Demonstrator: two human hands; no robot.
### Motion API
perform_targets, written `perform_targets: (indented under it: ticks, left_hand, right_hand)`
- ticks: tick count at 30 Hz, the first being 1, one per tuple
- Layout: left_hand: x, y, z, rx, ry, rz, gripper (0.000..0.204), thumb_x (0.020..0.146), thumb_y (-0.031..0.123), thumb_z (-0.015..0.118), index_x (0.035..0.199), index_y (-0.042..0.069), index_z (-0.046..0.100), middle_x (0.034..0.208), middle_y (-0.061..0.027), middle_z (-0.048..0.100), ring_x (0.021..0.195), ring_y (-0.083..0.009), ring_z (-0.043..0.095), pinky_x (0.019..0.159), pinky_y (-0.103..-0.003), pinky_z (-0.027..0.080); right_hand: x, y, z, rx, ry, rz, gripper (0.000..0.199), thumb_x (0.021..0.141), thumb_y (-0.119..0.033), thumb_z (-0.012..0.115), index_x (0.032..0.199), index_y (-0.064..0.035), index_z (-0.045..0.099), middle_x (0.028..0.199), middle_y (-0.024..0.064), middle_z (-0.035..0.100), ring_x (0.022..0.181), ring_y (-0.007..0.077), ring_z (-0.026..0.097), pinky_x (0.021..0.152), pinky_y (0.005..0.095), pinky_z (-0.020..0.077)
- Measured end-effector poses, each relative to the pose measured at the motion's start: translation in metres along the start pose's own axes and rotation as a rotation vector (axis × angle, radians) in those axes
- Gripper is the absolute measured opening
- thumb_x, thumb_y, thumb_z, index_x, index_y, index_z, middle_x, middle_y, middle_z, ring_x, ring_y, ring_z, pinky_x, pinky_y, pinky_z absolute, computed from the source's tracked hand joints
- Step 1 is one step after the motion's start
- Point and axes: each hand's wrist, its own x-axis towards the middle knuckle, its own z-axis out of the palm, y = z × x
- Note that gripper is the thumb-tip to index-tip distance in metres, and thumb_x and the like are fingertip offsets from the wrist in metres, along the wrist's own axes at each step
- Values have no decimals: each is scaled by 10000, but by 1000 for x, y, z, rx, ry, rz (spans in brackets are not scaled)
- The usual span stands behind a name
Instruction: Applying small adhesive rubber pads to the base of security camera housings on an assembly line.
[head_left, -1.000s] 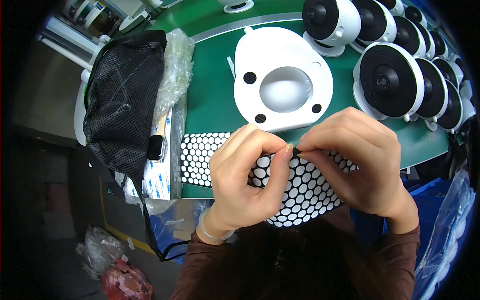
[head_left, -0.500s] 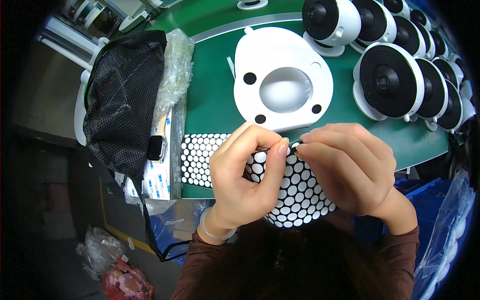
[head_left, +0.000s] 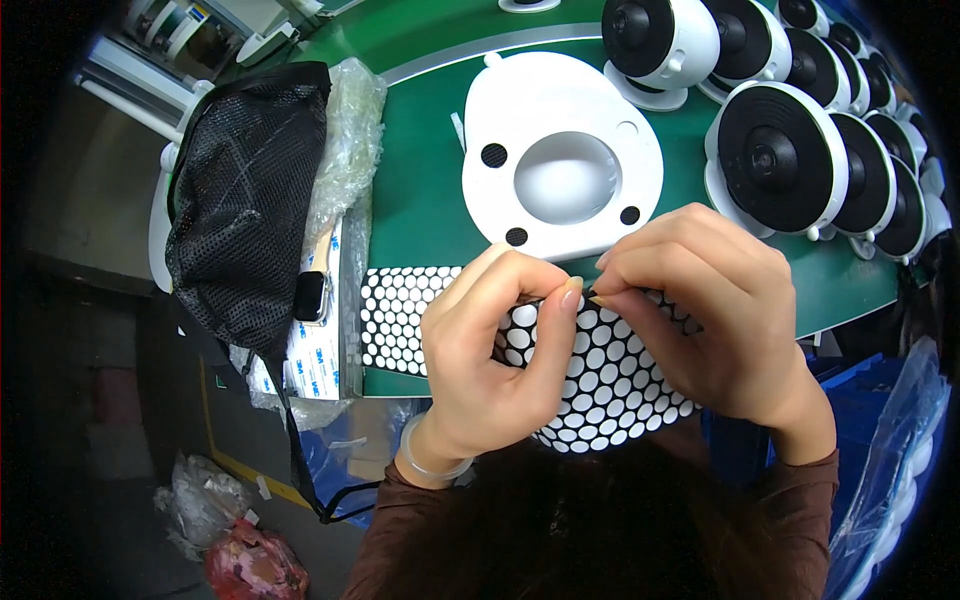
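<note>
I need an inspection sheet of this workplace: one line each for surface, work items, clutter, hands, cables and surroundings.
Surface: green bench top with a pale curved stripe.
Job's things: sheet of round white stickers on black backing; second sticker sheet flat at the bench edge; white housing plate with a round opening and three black dots.
Clutter: black mesh bag, crumpled clear plastic, smartwatch on printed packets.
Grippers: left hand and right hand both pinch at the sheet's upper edge, fingertips meeting.
Cables: black cord hanging from the bag.
Surroundings: row of white domed units with black faces; blue bin; bagged waste on the floor.
</note>
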Motion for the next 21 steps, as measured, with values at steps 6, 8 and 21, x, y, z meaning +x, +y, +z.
perform_targets:
  ticks: [6,8,21]
  left_hand:
    - [0,-2,-1,0,19,-33,49,734,-53,574,730,-21,537,637,-74,525,545,-143,501,496,-222,375]
    - [-1,1,-2,5,33,-91,42,739,-56,566,742,-22,543,619,-71,513,564,-139,497,513,-225,376]
    - [0,-6,-5,152,74,-39,29,768,9,569,770,-20,567,810,-116,552,696,-184,560,615,-249,429]
  right_hand:
    - [2,0,-2,-20,-50,-60,175,620,20,647,752,-44,552,750,64,584,698,236,585,595,290,474]
    - [4,3,-3,-22,41,-128,176,630,21,644,769,-40,555,765,70,590,723,240,587,628,294,476]
    - [33,13,-15,112,226,390,118,794,-89,593,806,27,606,740,44,611,686,92,575,655,194,454]
